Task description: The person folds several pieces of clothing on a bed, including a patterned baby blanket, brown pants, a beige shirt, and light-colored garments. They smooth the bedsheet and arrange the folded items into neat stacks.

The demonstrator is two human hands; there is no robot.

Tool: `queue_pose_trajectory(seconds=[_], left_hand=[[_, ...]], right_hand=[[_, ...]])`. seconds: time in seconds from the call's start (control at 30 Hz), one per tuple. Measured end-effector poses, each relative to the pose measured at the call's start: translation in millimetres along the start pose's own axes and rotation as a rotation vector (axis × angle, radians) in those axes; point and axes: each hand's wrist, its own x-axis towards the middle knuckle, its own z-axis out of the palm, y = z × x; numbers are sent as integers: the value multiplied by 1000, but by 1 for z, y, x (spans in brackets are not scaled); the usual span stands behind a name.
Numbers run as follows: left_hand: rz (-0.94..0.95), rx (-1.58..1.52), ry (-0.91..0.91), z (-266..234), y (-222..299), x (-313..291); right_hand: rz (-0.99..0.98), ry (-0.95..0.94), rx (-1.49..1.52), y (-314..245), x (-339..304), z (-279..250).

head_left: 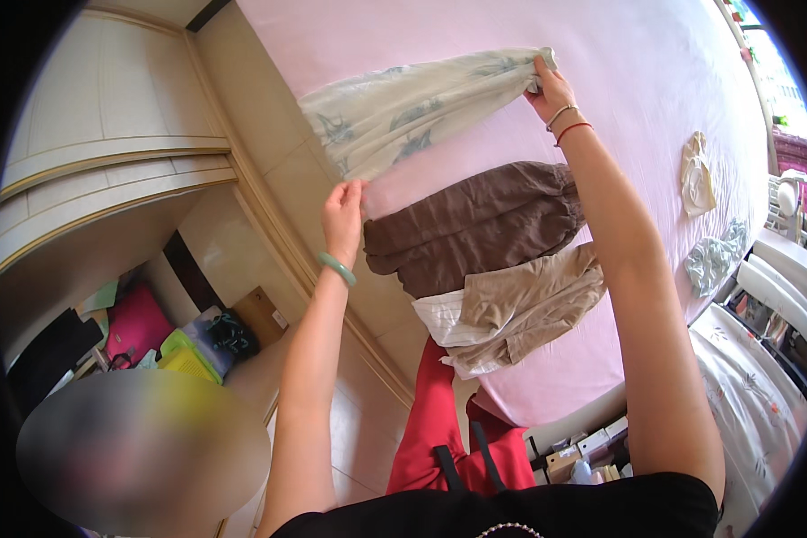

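A long white garment point(403, 112) with a grey-green leaf print is stretched over the far part of the pink-sheeted bed point(655, 72). I cannot tell whether it is a skirt or trousers. My right hand point(551, 92) grips its narrow, bunched end. At the wide end, my left hand point(342, 218) has its fingers closed at the near corner of the hem, close to the bed's edge. Nearer to me lie brown gathered-cuff trousers point(475, 224), spread flat. Tan trousers point(538, 300) overlap a white cloth garment point(444, 321) just below them.
A beige piece of clothing point(698, 175) and a pale green patterned one point(715, 258) lie at the bed's right. Left of the bed, an open wardrobe point(117, 143) holds a green basket point(191, 356). Boxes and bottles point(583, 457) stand below the bed's near edge.
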Motion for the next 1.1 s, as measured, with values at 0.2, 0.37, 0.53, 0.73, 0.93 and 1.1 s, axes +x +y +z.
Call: queue_pose_trajectory(seconds=[0.2,0.37,0.53,0.73,0.93,1.1], left_hand=[[919,1011,105,69,68,46],[815,1285,45,64,59,96],[646,1310,96,25,26,95],[765,1146,214,44,5,75],[824,1251,161,83,13,74],[861,1217,129,98,0,84]], right_hand=[[1,-20,10,6,15,7],[7,-88,-63,-5,38,9],[15,52,-85,0,54,24],[-420,382,-811,33,28,29],[-1243,-225,-1899,70,-36,65],[-969,-259,-1877,69,22,18]])
